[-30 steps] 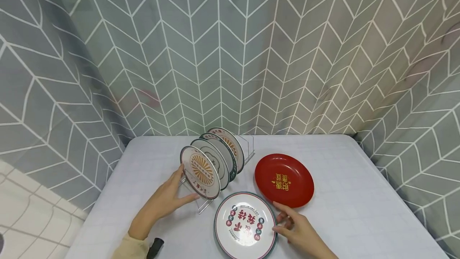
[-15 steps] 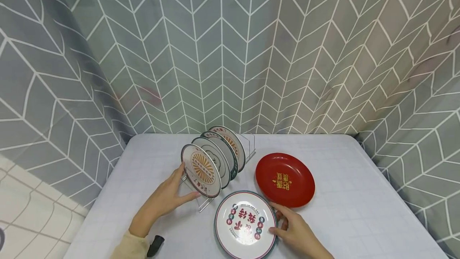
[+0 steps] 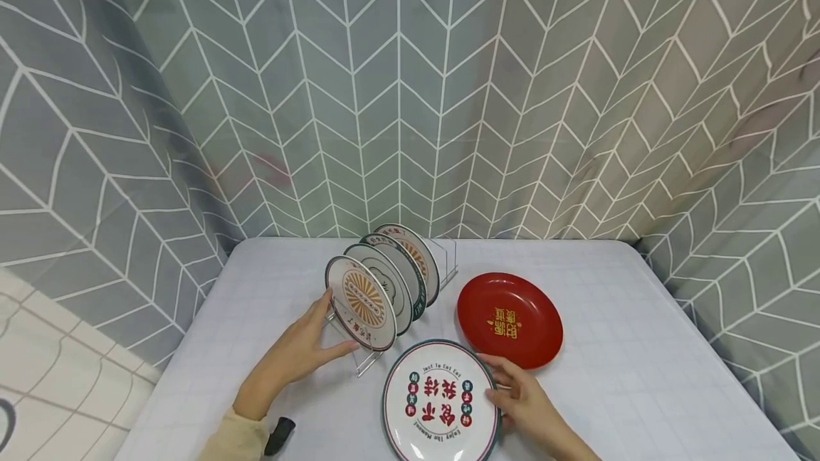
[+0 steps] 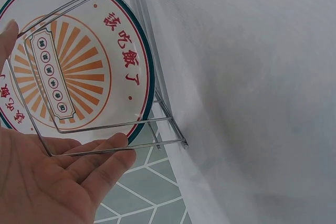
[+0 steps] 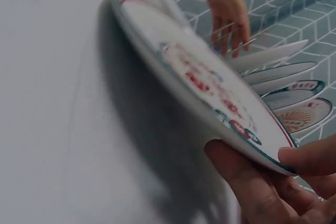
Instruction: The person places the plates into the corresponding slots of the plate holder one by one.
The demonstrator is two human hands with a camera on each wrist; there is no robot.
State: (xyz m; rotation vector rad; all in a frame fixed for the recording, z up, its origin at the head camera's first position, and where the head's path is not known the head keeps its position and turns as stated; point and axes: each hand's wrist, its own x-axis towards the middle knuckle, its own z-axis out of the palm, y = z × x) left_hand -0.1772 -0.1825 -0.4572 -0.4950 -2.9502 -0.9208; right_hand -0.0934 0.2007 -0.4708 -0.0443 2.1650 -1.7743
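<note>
In the head view, a wire dish rack (image 3: 369, 361) left of centre holds several patterned plates upright and leaning. The front one is a white plate with an orange sunburst (image 3: 365, 297). My left hand (image 3: 297, 343) grips the rack's near end, thumb and fingers spread across its wires by that plate; the left wrist view shows fingertips (image 4: 113, 148) at the lower wire. A white plate with red lettering (image 3: 442, 400) is at the front centre. My right hand (image 3: 528, 404) pinches its right edge between thumb and fingers. The right wrist view shows it tilted, this side raised off the table.
A red plate with gold lettering (image 3: 510, 322) lies right of the rack, just behind the right hand. The white-covered table (image 3: 640, 347) is bounded by a grey patterned curtain (image 3: 416, 91). A small black object (image 3: 280, 436) lies beside the left sleeve.
My right hand has closed on the lettered plate's edge and tipped it, its right side rising. My left hand stays at the rack. The red plate has not moved.
</note>
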